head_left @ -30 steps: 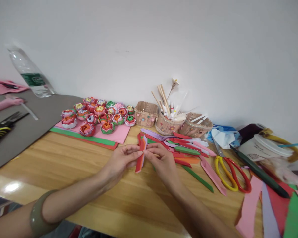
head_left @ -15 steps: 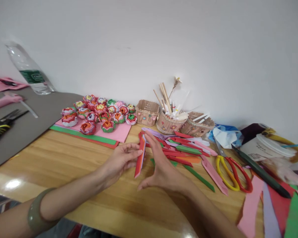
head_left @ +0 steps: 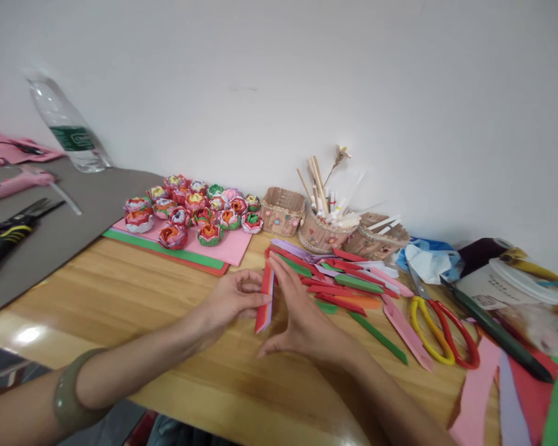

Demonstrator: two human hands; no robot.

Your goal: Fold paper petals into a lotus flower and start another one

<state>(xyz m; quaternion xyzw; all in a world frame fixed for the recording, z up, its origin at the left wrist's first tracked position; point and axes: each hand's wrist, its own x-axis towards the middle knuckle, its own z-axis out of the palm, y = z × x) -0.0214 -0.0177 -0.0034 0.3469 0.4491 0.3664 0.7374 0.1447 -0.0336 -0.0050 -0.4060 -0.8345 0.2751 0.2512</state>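
My left hand (head_left: 236, 301) is closed on a folded paper strip (head_left: 264, 308), red with orange and purple layers along its edge, pinched between thumb and fingers and held up slantwise. To its right, my right hand (head_left: 302, 316) is open, its thumb well away from its outstretched fingers. Those fingertips are close to the strip's upper end; whether they touch it I cannot tell. Just behind this hand lies a loose pile of folded paper strips (head_left: 353, 280) in red, green, purple and pink.
Rolled paper flowers (head_left: 196, 201) sit on stacked coloured sheets (head_left: 237, 245). Three small baskets (head_left: 279, 223) line the wall. To the right lie scissors (head_left: 446, 334), a dark green pen-shaped tool (head_left: 497, 331) and a white tub (head_left: 488, 288). Pliers (head_left: 9, 238), a pink glue gun (head_left: 23, 181) and a bottle (head_left: 74, 139) are left.
The whole view has shifted slightly, so the table things appear a little farther right. Both hands keep nearly the same pose around the strip, which stays in my left hand.
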